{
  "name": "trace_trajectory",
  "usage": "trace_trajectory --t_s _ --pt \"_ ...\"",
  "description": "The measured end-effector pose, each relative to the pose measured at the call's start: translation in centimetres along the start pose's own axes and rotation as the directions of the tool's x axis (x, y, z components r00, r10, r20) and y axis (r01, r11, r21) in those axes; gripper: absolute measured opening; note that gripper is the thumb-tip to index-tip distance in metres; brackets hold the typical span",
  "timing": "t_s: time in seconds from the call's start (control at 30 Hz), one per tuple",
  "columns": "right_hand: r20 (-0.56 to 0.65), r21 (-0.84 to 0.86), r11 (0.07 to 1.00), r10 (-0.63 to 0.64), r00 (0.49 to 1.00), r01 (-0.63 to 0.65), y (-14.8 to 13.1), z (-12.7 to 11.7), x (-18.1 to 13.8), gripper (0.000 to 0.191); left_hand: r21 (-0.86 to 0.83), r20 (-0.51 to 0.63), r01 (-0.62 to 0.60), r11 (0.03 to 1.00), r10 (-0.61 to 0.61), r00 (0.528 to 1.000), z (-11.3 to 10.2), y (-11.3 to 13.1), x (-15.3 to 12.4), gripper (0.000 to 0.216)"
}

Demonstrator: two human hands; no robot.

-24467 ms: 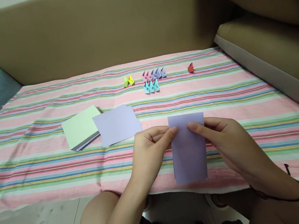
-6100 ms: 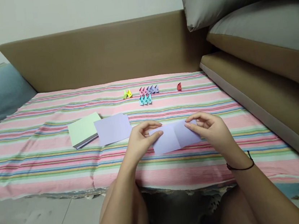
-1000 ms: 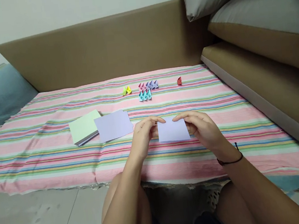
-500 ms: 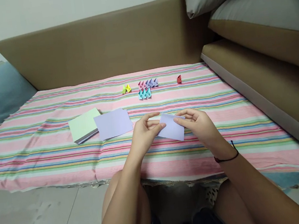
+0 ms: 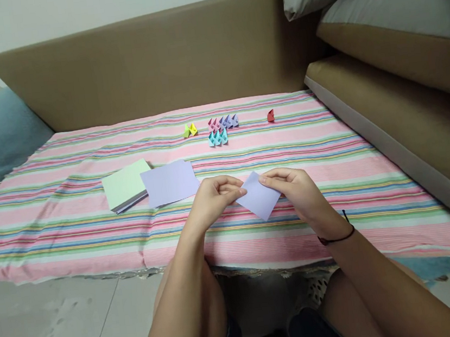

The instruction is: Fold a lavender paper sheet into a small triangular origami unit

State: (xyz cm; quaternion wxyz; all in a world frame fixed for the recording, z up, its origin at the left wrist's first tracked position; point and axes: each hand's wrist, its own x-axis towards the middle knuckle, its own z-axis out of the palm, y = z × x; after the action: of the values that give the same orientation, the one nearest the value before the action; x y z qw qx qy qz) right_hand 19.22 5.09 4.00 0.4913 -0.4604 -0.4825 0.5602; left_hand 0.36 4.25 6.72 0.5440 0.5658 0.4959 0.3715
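Note:
A small folded lilac paper (image 5: 258, 196) is held just above the striped cloth (image 5: 72, 231), turned so one corner points toward me. My left hand (image 5: 214, 194) pinches its left corner with closed fingers. My right hand (image 5: 295, 188) pinches its upper right edge between thumb and fingers. A black band circles my right wrist.
A loose lilac sheet (image 5: 169, 182) and a paper stack with a green top sheet (image 5: 126, 184) lie to the left. Several small folded paper pieces, yellow (image 5: 189, 130), pink, lilac, blue (image 5: 217, 138) and one red (image 5: 270, 115), sit farther back. Brown cushions (image 5: 399, 114) rise on the right.
Over the last second both hands have turned the folded lilac paper from lying square to standing on a corner. The hands stayed in nearly the same place.

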Motion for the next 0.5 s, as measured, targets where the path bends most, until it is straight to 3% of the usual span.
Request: trace_trajectory --t_s 0.07,0.17,0.3,0.4,0.5 --pt "-0.005 -0.013 1.0 -0.01 1.0 0.01 0.1 0.1 -0.1 0.024 0.043 0.007 -0.013 0.999 0.013 1.0 0.2 0.0 0.0 0.026" --pt "0.087 -0.056 0.998 -0.017 0.996 0.022 0.4 0.3 -0.5 0.025 0.186 -0.012 -0.099 0.978 0.103 0.995 0.8 -0.2 0.0 0.028" --pt "0.179 -0.122 0.992 -0.001 0.984 0.023 0.7 0.5 -0.8 0.026 0.341 -0.108 -0.179 0.923 0.228 0.968 1.4 -0.5 0.3 0.026" --pt "0.192 -0.149 0.989 0.019 0.981 0.01 0.5 0.1 -0.9 0.027 0.323 -0.213 -0.162 0.933 0.238 0.948 1.2 -0.6 0.5 0.024" --pt "0.17 -0.155 0.988 0.016 0.985 0.011 0.4 -0.4 -1.0 0.025 0.221 -0.206 -0.14 0.965 0.187 0.96 0.7 -0.7 0.5 0.024"
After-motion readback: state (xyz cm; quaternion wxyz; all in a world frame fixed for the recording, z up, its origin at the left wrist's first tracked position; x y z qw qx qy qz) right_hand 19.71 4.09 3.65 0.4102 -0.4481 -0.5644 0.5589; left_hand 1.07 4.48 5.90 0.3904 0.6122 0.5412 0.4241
